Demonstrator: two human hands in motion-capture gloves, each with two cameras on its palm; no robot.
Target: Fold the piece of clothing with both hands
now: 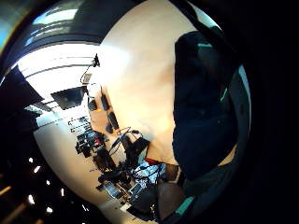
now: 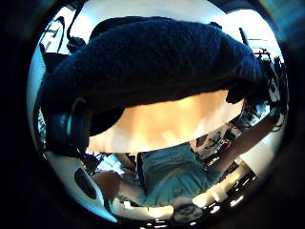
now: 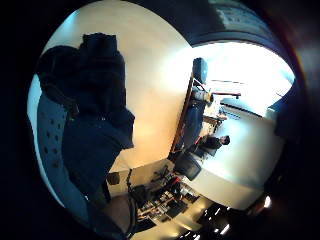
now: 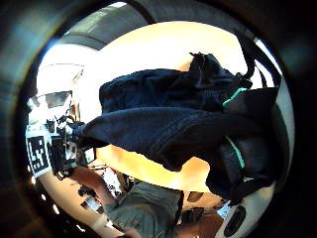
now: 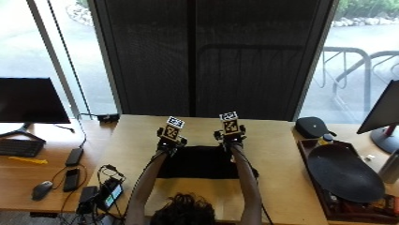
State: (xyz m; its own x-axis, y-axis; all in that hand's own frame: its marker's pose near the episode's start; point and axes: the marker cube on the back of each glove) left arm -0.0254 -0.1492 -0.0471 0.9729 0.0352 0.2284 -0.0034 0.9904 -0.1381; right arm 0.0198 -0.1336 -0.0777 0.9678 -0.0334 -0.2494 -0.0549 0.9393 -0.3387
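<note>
A black garment (image 5: 199,163) lies spread on the light wooden table (image 5: 274,154) in front of the person. My left hand (image 5: 169,140) is at its far left corner and my right hand (image 5: 229,137) at its far right corner. Both grip the far edge. In the left thumb side palm view the dark cloth (image 2: 152,62) hangs close before the palm with bare table beneath it. The right thumb side palm view shows the cloth (image 4: 168,119) bunched and raised off the table, with gloved fingers (image 4: 242,158) curled at its edge.
A dark oval dish (image 5: 343,173) on a tray and a black case (image 5: 314,126) stand at the right. Phones and cables (image 5: 93,192) lie at the table's left edge. A monitor (image 5: 31,101) is on the left desk, and another monitor (image 5: 387,112) at far right.
</note>
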